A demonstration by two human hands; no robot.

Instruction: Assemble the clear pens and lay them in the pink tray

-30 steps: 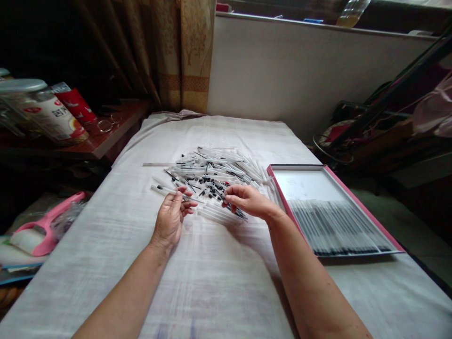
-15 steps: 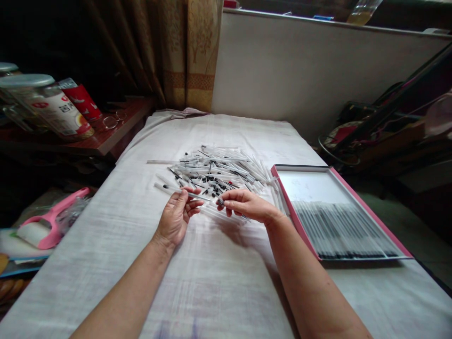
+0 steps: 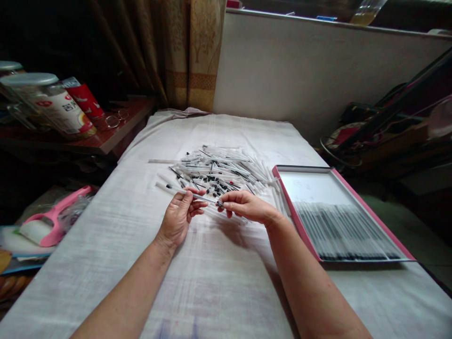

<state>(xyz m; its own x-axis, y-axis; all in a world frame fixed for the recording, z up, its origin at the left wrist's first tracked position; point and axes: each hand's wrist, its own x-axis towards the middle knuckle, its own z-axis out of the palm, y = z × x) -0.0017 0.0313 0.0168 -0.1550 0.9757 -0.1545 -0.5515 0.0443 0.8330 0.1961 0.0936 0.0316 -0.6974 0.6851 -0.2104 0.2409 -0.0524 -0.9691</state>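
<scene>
A heap of clear pen tubes and small black caps (image 3: 219, 167) lies mid-table on the white cloth (image 3: 212, 282). My left hand (image 3: 178, 216) pinches one clear tube (image 3: 169, 188) that points away to the left. My right hand (image 3: 247, 207) is closed, its fingertips pinching a small black cap (image 3: 220, 204) at the near end of that tube. A few more thin pieces sit under the right palm. To the right stands a flat pink-edged box (image 3: 318, 186) with a row of finished pens (image 3: 342, 230) in its near half.
A wooden side shelf (image 3: 102, 139) at left carries jars (image 3: 52, 106), a red can (image 3: 84, 101) and spectacles (image 3: 118, 120). A pink-handled tool (image 3: 52, 219) lies lower left. A white wall panel (image 3: 318, 66) and dark clutter (image 3: 388, 122) stand behind and to the right.
My right hand has drawn back from the heap with a black cap and brought it to the end of the tube in my left hand. The view shifted slightly.
</scene>
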